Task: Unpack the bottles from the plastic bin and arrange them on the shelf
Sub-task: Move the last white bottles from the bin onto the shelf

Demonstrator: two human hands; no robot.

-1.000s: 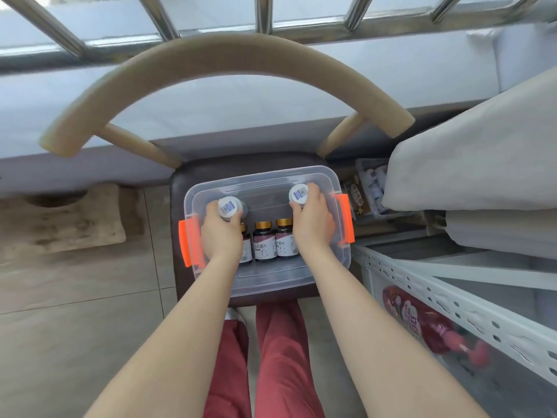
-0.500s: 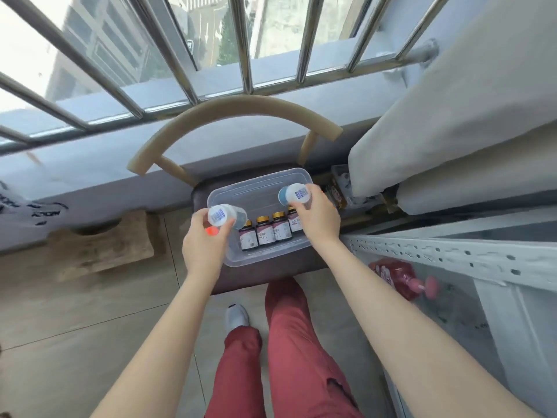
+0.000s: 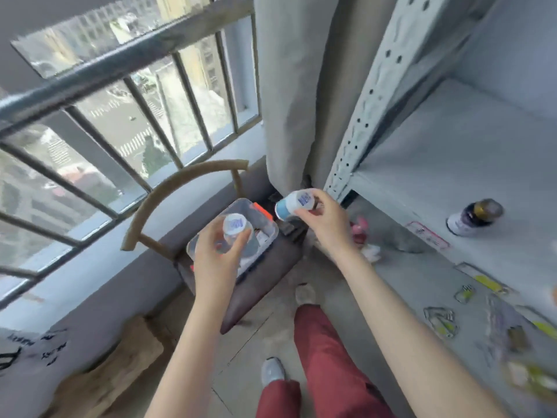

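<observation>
Over by the barred window, a person in red trousers [image 3: 325, 342] stands between a chair [image 3: 168, 194] and a grey metal shelf [image 3: 452, 146]. Each of the hands holds one bottle, lifted clear of the plastic bin [image 3: 272, 233]. The left hand [image 3: 215, 260] has its fingers curled round a clear bottle [image 3: 234, 225] with a white cap, held above the bin. The right hand [image 3: 324, 224] pinches a white-capped, blue-labelled bottle [image 3: 294, 203] by its top, tilted, out past the bin's orange latch [image 3: 262, 210] and near the shelf's front corner post. The bin sits on the chair's dark seat, just below the curved backrest; what is left inside it is too blurred to make out. One dark bottle [image 3: 474, 217] with a gold cap stands alone on the shelf board, well apart from both hands. A pale curtain [image 3: 289, 86] hangs between window and shelf
</observation>
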